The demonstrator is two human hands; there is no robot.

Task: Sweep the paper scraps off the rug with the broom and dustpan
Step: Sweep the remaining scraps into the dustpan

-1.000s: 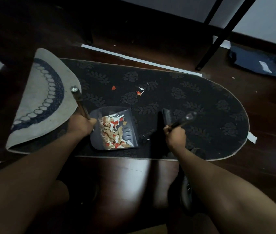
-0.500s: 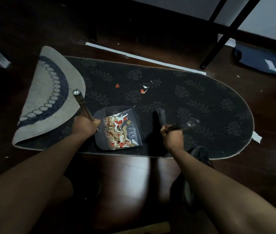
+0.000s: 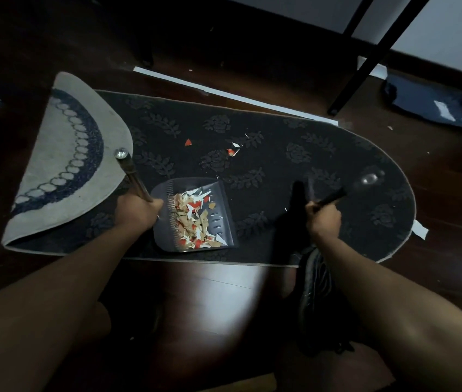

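Observation:
A dark oval rug [image 3: 295,154] with a leaf pattern lies on the dark floor, its left end folded over to show a pale underside [image 3: 63,165]. My left hand [image 3: 136,213] grips the metal handle [image 3: 132,175] of a grey dustpan [image 3: 218,199] resting on the rug and holding several red, white and tan paper scraps [image 3: 193,219]. My right hand [image 3: 323,219] grips the dark broom handle [image 3: 346,190]; the blurred broom head [image 3: 299,193] stands just left of it. A few loose scraps [image 3: 232,149] and one red scrap [image 3: 188,142] lie beyond the dustpan.
A white strip [image 3: 224,93] lies along the rug's far edge. Black furniture legs [image 3: 365,63] stand at the back right beside a dark blue bag [image 3: 428,106]. A shoe [image 3: 317,281] sits at the rug's near edge. Bare wooden floor [image 3: 210,301] spreads in front of me.
The broom head has moved right, away from the dustpan, and my right hand with it. The dustpan and my left hand have stayed in place.

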